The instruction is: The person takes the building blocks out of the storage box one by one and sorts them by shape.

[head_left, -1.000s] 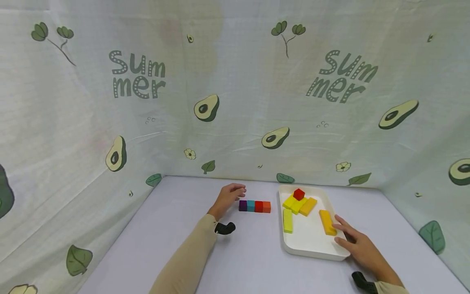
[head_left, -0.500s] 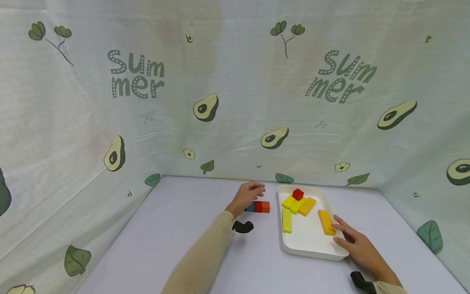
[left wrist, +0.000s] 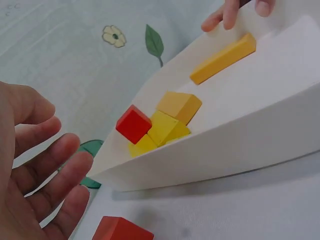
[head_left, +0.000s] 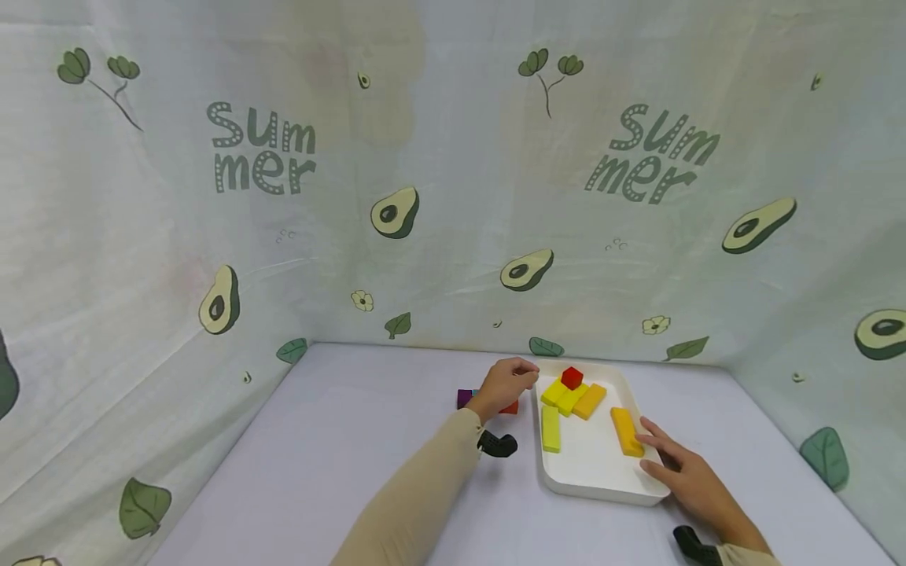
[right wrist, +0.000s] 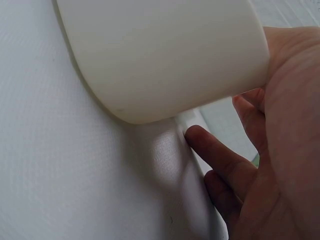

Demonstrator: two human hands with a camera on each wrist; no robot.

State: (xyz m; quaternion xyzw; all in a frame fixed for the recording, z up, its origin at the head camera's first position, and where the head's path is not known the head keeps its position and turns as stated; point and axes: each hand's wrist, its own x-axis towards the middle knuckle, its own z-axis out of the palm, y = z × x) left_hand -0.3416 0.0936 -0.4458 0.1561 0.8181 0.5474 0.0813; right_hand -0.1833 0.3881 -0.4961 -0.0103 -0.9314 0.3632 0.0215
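With fingers loosely bent and holding nothing, my left hand (head_left: 504, 385) (left wrist: 40, 165) hovers at the far left edge of the white tray (head_left: 591, 472) (left wrist: 260, 135). Below it lies a row of small cubes, partly hidden: a purple cube (head_left: 464, 398) and an orange-red cube (head_left: 510, 408) show. In the tray, a red cube (head_left: 572, 378) (left wrist: 133, 124) rests on yellow blocks (head_left: 569, 399). My right hand (head_left: 686, 475) (right wrist: 280, 165) touches the tray's right rim, its fingers extended and partly over the rim, beside an orange block (head_left: 626, 431).
A lime block (head_left: 550, 428) lies along the tray's left side, and another orange block (head_left: 589, 402) is near the yellow ones. The pale table (head_left: 340, 448) meets a patterned cloth (head_left: 439, 306) at the back and sides.
My left hand has moved right, from beside the purple cube across the row to the tray's left edge. The purple cube shows again behind it. My right hand stays at the rim.
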